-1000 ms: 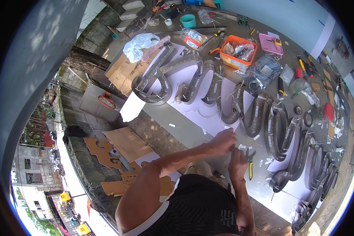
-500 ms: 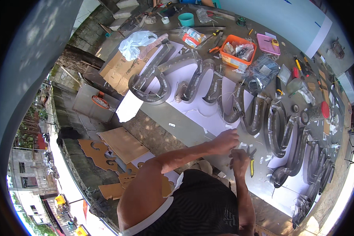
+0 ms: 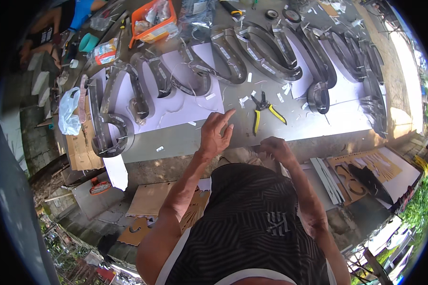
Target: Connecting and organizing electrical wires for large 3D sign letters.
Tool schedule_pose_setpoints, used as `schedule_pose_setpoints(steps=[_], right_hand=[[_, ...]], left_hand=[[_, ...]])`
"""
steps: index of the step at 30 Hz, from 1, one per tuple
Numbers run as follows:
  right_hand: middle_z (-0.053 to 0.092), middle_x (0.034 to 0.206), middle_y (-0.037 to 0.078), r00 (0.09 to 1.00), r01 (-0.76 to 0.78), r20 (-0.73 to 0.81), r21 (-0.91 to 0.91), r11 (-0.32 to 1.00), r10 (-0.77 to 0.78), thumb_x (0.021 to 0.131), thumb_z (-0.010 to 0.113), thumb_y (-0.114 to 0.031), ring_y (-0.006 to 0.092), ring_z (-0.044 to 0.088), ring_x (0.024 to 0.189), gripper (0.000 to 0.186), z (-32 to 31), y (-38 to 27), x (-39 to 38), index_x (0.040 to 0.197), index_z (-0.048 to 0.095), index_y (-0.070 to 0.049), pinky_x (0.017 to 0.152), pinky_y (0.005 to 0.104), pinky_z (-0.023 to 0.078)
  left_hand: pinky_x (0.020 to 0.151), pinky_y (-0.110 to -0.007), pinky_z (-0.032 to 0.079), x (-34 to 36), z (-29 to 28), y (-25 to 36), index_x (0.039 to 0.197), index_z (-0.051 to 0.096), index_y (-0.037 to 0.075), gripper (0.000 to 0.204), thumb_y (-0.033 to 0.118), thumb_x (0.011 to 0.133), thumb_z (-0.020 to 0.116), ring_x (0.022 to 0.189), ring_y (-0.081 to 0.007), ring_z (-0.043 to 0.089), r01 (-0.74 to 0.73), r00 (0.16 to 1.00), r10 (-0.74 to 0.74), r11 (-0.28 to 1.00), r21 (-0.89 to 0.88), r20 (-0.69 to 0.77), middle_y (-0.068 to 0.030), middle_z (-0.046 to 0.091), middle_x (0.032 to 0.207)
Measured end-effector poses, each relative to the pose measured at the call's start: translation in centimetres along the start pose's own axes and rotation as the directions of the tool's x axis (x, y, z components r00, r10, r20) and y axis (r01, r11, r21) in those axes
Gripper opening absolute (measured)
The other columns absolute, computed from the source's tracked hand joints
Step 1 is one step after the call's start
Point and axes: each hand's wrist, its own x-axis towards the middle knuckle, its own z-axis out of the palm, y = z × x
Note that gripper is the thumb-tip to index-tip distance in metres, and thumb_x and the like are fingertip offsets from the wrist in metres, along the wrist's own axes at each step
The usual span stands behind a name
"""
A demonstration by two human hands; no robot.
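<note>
My left hand [image 3: 216, 133] hovers over the near table edge with fingers apart and the index finger stretched out; nothing shows in it. Lower and to the right, my right hand [image 3: 277, 149] is closed with curled fingers, and whatever it may hold is hidden. Between and beyond the hands lie yellow-handled cutting pliers [image 3: 265, 113] with spread handles, touched by neither hand. Large grey metal channel letters [image 3: 228, 61] with strips of small light modules stand in a curving row on white sheets [image 3: 190, 118]. A thin pale wire [image 3: 169, 114] trails near the left hand.
An orange basket [image 3: 154, 31] of bags, a teal cup [image 3: 88, 42] and tape rolls [image 3: 291, 15] stand at the back. White scraps [image 3: 280, 97] dot the grey table. Cut brown boards [image 3: 366, 178] lie below the near edge. Another person [image 3: 64, 21] is at far left.
The view has turned, so the table now spans the upper part. My hands have drawn apart; the left has opened from a closed pose. The pliers stay on the table.
</note>
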Motion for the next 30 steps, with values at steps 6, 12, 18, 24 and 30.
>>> schedule_pose_setpoints(steps=[6,12,18,24,30], right_hand=[[0.071,0.083,0.008,0.922,-0.137,-0.321,0.255,0.957,0.217,0.091,0.062,-0.020,0.0140,0.063,0.063,0.027,-6.1,10.6,-5.1,0.105,0.067,0.002,0.055,0.0287,0.049],[0.072,0.081,0.012,0.752,-0.274,-0.538,0.272,0.922,0.382,0.088,0.060,-0.026,0.0175,0.066,0.067,0.032,-11.4,23.6,-8.2,0.094,0.070,0.004,0.063,0.0316,0.053],[0.070,0.080,0.008,0.680,-0.083,-0.470,0.714,0.696,0.563,0.094,0.061,-0.026,0.0150,0.064,0.062,0.028,-17.1,36.0,-13.7,0.100,0.069,0.001,0.053,0.0287,0.050],[0.070,0.085,0.009,0.602,-0.035,-0.483,0.780,0.625,0.636,0.091,0.064,-0.024,0.0167,0.065,0.067,0.030,-19.8,37.2,-19.2,0.104,0.067,0.003,0.059,0.0298,0.052],[0.068,0.075,0.011,0.540,0.025,-0.402,0.886,0.463,0.740,0.089,0.065,-0.022,0.0193,0.066,0.065,0.026,-20.5,41.5,-20.7,0.090,0.069,0.004,0.059,0.0321,0.053]], left_hand=[[0.060,-0.029,0.047,1.0,6.5,6.3,0.111,0.070,0.004,0.027,0.003,0.084,0.069,0.061,-0.0161,0.054,0.113,0.889,0.056,0.936,-0.334,0.455,-0.0057,0.056,0.073],[0.064,-0.039,0.048,2.4,17.1,11.3,0.105,0.071,0.003,0.025,0.018,0.084,0.072,0.069,-0.0275,0.062,-0.108,0.617,0.314,0.942,-0.318,0.721,-0.0122,0.063,0.078],[0.063,-0.038,0.048,4.6,29.2,16.7,0.102,0.073,0.003,0.024,0.018,0.084,0.073,0.068,-0.0262,0.063,-0.019,0.505,0.348,0.919,-0.393,0.790,-0.0123,0.064,0.078],[0.061,-0.035,0.048,5.7,35.9,20.7,0.101,0.072,0.002,0.020,0.014,0.085,0.072,0.067,-0.0222,0.063,0.013,0.501,0.283,0.942,-0.335,0.817,-0.0113,0.066,0.078],[0.059,-0.025,0.047,7.0,33.7,17.3,0.097,0.073,-0.002,0.017,0.013,0.089,0.070,0.066,-0.0084,0.061,0.231,0.745,-0.092,0.965,-0.126,0.661,-0.0074,0.071,0.080]])
